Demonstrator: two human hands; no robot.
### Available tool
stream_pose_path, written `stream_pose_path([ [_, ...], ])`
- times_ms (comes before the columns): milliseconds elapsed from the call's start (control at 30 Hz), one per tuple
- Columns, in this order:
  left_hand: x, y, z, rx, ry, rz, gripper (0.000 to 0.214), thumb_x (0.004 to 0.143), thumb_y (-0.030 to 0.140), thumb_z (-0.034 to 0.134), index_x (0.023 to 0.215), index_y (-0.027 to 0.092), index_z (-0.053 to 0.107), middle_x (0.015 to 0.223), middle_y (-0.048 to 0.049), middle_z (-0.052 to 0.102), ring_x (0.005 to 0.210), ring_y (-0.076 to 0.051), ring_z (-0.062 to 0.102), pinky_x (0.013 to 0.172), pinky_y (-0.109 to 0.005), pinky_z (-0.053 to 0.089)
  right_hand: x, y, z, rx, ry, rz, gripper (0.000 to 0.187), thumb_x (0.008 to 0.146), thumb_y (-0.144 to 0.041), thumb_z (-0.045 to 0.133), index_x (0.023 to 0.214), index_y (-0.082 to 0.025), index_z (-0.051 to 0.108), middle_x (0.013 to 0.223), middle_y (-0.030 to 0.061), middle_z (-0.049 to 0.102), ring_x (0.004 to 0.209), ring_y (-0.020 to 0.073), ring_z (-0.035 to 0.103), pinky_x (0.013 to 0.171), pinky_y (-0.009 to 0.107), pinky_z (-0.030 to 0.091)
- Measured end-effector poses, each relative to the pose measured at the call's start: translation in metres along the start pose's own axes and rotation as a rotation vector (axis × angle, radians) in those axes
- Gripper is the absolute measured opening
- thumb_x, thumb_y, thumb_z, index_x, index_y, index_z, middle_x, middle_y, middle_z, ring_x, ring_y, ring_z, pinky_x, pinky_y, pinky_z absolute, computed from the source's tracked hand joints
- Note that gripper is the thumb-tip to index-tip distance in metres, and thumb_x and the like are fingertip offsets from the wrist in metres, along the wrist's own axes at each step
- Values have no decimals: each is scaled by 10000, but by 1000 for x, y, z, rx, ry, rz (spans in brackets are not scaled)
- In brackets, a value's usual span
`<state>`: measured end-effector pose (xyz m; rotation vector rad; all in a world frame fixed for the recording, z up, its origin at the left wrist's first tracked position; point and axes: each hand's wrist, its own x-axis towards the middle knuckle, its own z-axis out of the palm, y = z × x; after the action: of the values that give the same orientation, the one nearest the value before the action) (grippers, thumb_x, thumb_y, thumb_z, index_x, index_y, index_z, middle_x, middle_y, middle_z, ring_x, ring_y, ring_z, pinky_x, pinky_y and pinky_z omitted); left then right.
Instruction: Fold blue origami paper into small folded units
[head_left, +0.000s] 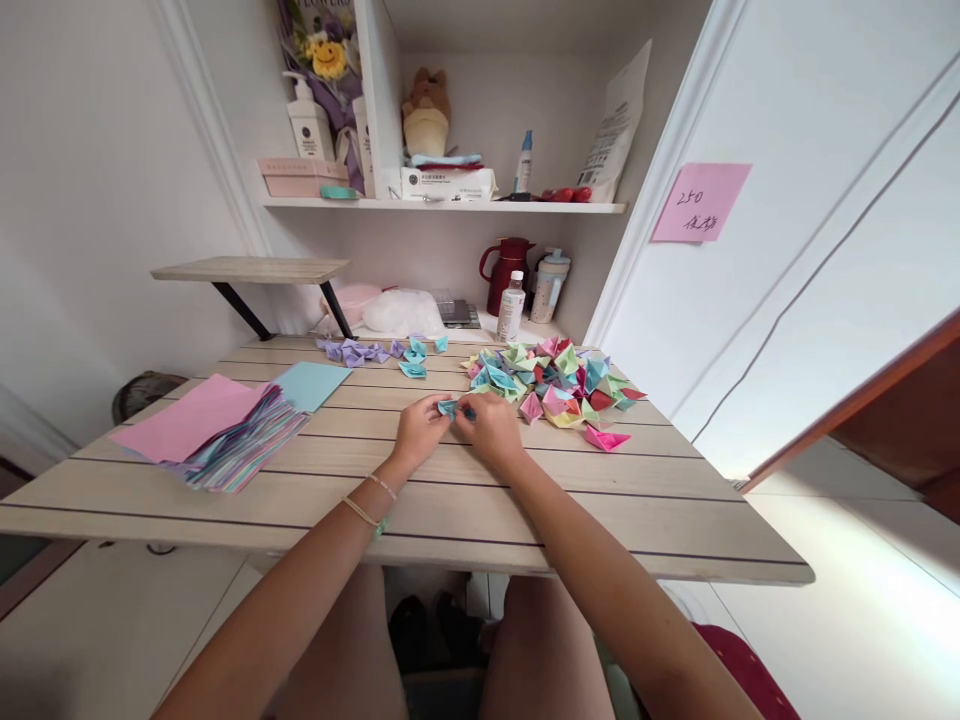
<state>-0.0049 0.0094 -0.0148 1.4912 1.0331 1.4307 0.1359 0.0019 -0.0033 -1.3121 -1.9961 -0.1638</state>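
Note:
Between my two hands, just above the table's middle, is a small folded piece of blue paper (448, 408). My left hand (421, 432) pinches its left side, and my right hand (491, 428) grips its right side; the fingertips partly cover it. Beyond my hands lie a few folded blue papers (413, 370) and a row of folded purple papers (352, 352). To the right is a heap of folded paper boats (555, 385) in many colours, with a bright pink boat (606, 438) at its near edge.
A fanned stack of coloured paper (244, 440) lies at the left, with a pink sheet (191, 415) on top and a blue sheet (311, 385) behind. A small raised stand (251, 270), a bottle (511, 308) and a red jug (510, 270) stand at the back.

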Motion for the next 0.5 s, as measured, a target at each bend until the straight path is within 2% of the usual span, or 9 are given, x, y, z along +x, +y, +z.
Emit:
stream_pose_path([
  [100,-2,1,1,-44,-20,-39,371,582,49,589,938,128,654,985,-101,682,913,-220,638,847,-347,488,0,0,-1,-59,7,14,126,783,-309,577,805,-209,650,784,48,673,807,211,541,716,306,306],
  [233,-2,3,3,-88,-14,-71,336,568,41,600,886,126,668,924,-92,697,891,-215,642,830,-331,493,1,1,0,-142,-11,-66,174,833,-298,523,770,-191,645,742,61,666,787,204,531,713,312,278],
  [500,3,-4,2,-24,134,-70,252,584,28,570,783,141,675,852,-81,697,812,-191,650,757,-303,511,2,-2,7,-238,10,-293,215,883,-190,429,790,-161,621,748,67,639,767,191,498,738,323,256],
])
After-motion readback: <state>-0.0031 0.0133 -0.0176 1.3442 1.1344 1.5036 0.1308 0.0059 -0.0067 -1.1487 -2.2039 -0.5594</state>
